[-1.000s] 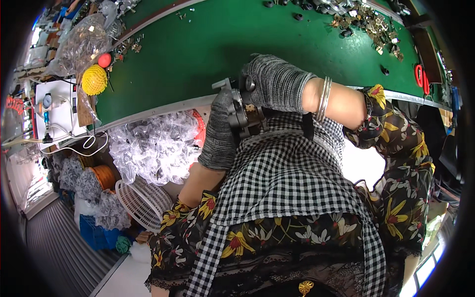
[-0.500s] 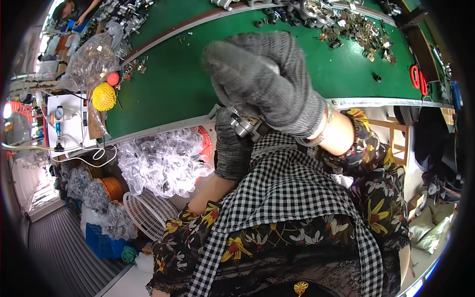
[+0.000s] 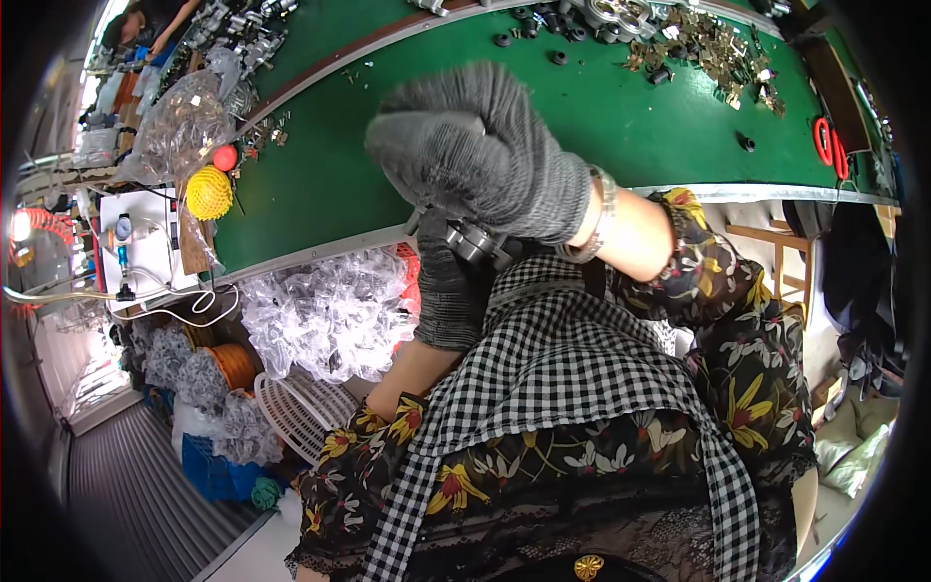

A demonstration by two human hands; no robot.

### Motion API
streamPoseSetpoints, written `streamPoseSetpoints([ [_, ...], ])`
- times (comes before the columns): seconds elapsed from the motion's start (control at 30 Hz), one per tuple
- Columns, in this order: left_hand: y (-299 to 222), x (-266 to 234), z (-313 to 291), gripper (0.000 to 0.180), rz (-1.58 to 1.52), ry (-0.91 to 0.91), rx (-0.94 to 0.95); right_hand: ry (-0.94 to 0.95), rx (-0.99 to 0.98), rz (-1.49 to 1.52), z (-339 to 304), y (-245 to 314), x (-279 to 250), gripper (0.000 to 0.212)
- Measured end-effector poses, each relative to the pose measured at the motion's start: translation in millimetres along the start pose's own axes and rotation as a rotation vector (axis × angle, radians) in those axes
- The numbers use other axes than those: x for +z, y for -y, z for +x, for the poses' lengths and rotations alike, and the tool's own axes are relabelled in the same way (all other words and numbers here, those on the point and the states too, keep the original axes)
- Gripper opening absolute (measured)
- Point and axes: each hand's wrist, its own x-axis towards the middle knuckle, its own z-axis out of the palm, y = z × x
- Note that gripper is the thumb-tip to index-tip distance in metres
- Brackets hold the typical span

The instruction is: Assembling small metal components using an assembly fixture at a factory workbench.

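My left hand (image 3: 451, 296), in a dark grey knitted glove, is closed round a silvery metal fitting (image 3: 472, 242) just off the bench's near edge, close to my apron. A short metal stub pokes out at the fitting's upper left. My right hand (image 3: 456, 155), in a lighter grey knitted glove, is held right above it and covers part of the fitting. The right fingers are curled in; what they grip, if anything, is hidden under the glove.
On the green bench (image 3: 320, 175) lie small brass-coloured clips (image 3: 718, 58), black rubber rings (image 3: 560, 58) and red-handled scissors (image 3: 830, 148). A yellow spiky ball (image 3: 208, 192) sits at the left. Below the edge is a heap of clear plastic bags (image 3: 325, 315). Another person works far left.
My right hand has shifted left and its fingers have come lower over the fitting. My left hand still holds the fitting in nearly the same place. The whole view has turned slightly.
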Motion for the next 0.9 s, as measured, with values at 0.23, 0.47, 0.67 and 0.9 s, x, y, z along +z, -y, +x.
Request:
streamPoseSetpoints([
  [0.23,1,-23,-4,0.044,0.200,0.118,0.064,0.084,-0.155,-0.175,6,6,2,0.029],
  [0.47,7,-52,15,0.031,-0.211,0.421,-0.136,0.248,-0.221,-0.277,-9,-10,-8,0.032],
  [0.67,10,-54,13,0.044,-0.123,0.103,-0.045,0.265,-0.370,-0.264,1,35,-9,0.042],
  [0.9,21,-24,2,0.062,0.430,-0.002,0.196,0.297,-0.108,-0.329,-18,0,-8,0.036],
])
